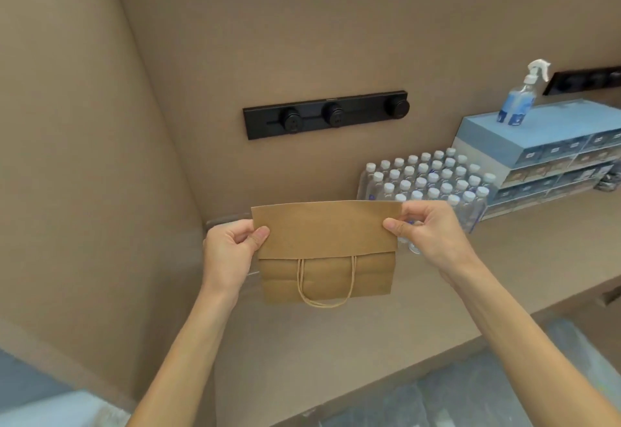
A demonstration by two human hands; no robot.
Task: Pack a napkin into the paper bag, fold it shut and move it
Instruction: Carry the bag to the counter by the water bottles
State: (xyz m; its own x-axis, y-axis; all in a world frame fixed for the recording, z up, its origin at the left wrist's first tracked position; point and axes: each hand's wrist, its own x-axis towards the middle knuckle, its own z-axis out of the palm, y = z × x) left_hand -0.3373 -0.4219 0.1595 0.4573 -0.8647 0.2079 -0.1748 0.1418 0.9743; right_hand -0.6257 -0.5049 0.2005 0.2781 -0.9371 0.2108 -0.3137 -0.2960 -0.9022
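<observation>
Left hand (232,252) and right hand (425,228) pinching one folded paper bag (324,252), two twine handles (326,284)

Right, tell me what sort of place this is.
Probably a shop or café service counter or stockroom: a beige counter holds packs of bottled water, blue stacked boxes of stock with a spray bottle on top.

Paper bag (324,252) held above the worktop (336,336), left hand (228,252) at its left edge, right hand (433,235) at its right. Bottle pack (433,181) behind right; drawer unit (544,154) beyond it, spray bottle (521,97) on top. Socket rail (326,114) on wall behind.
</observation>
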